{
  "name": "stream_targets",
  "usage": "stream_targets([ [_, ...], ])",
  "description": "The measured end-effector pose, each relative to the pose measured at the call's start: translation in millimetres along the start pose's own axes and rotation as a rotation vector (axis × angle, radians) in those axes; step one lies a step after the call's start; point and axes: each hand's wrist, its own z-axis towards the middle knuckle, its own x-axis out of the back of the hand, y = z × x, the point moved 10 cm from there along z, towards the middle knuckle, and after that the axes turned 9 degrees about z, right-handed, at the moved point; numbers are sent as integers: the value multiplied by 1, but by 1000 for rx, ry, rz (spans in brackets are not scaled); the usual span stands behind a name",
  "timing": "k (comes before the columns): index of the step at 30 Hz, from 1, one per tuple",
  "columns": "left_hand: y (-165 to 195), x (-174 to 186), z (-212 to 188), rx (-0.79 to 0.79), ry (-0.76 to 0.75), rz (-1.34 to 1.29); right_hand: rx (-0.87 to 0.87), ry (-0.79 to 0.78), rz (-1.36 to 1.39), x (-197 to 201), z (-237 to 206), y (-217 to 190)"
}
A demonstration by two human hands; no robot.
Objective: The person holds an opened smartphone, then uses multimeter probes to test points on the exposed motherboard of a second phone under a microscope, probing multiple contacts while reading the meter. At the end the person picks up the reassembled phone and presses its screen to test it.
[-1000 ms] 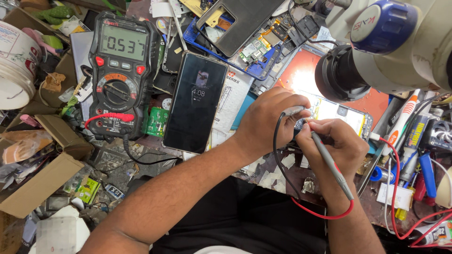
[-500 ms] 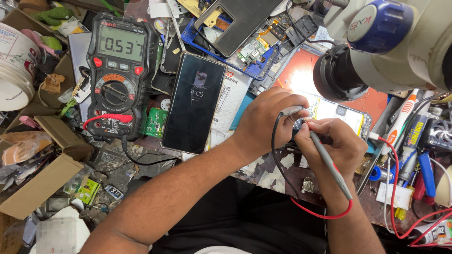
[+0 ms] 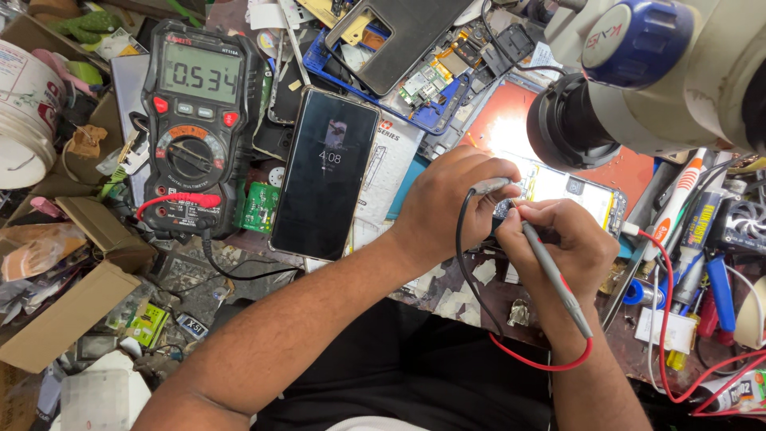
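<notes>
My left hand (image 3: 447, 203) pinches a grey test probe with a black lead (image 3: 467, 263), its tip down on an opened phone board (image 3: 558, 187) lit under the microscope. My right hand (image 3: 566, 247) holds a second grey probe with a red lead (image 3: 550, 271) like a pen, tip on the same board. Both hands touch each other over the board. A black and red digital multimeter (image 3: 195, 128) with a lit display stands at the left; both leads run to it.
A black smartphone (image 3: 327, 175) with its screen lit lies beside the meter. A white microscope head (image 3: 662, 72) hangs over the top right. Circuit boards, phone parts, tubes and pens crowd the right edge. Cardboard boxes (image 3: 68, 311) and a white tub (image 3: 24, 112) sit at the left.
The hands and probes stay on the board with hardly any shift. The meter's display reading has changed slightly.
</notes>
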Motion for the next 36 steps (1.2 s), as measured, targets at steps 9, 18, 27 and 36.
stream_targets([
  [9,1,2,1,-2,3,-7,-14,0,36,-1,0,2],
  [18,2,2,1,-5,2,6,4,-9,47,-2,1,-3],
  [27,2,1,0,-9,3,4,52,-8,24,-1,1,-11],
  [36,3,1,2,-24,4,0,38,12,28,2,-2,-3],
])
